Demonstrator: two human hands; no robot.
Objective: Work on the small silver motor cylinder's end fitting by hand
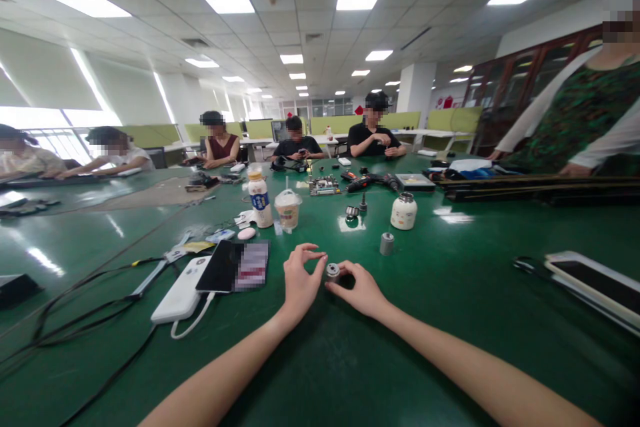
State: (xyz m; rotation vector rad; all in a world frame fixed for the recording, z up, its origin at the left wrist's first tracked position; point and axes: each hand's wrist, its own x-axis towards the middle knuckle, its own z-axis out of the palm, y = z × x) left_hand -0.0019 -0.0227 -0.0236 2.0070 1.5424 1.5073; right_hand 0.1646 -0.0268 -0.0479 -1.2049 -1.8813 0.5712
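Note:
Both my hands meet over the green table near its front middle. My right hand is closed round a small grey metal cylindrical part, holding it just above the tabletop. My left hand pinches thumb and forefinger together right at the top of that part; whatever sits in the pinch is too small to make out. A second small grey cylinder stands on the table a little beyond my right hand.
A white power bank with cable and a black phone lie to the left. A drink bottle, a lidded cup and a white jar stand beyond. Several people sit around the far side; a person stands at right.

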